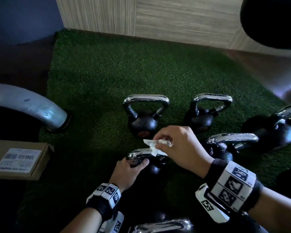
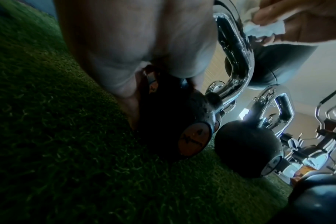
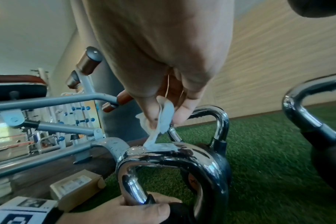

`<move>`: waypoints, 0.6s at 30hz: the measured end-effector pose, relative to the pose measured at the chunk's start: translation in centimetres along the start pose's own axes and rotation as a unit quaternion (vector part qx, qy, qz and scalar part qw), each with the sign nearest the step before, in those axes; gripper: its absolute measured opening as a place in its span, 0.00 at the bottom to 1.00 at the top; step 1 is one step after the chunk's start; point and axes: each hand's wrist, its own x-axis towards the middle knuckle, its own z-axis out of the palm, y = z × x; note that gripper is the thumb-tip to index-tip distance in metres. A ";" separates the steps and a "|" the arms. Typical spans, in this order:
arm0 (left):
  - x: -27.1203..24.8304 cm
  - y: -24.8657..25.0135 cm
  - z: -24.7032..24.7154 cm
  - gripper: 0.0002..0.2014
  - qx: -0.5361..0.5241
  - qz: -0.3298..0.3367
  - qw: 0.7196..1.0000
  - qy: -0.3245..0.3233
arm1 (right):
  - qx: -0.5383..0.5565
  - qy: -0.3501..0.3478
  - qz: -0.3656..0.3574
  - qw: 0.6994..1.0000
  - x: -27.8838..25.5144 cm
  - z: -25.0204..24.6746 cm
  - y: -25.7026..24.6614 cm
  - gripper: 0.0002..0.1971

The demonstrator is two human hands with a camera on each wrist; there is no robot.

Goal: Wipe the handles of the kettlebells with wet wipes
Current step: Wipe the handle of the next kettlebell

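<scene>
Several black kettlebells with chrome handles stand on green turf. My left hand grips the nearest kettlebell at the left base of its chrome handle, fingers curled round it. My right hand hovers just above that handle and pinches a crumpled white wet wipe between thumb and fingers. The wipe's lower end lies on the handle's wet top bar. In the left wrist view the handle shows droplets, with the wipe above it.
Other kettlebells stand behind and to the right; another handle is at the bottom edge. A grey curved machine tube and a cardboard box lie to the left. A wood-panel wall borders the turf.
</scene>
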 end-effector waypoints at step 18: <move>-0.3 0.4 -0.5 0.14 0.011 0.004 1.000 -0.005 | -0.028 -0.022 0.085 0.996 -1.2 -0.5 2.1 0.07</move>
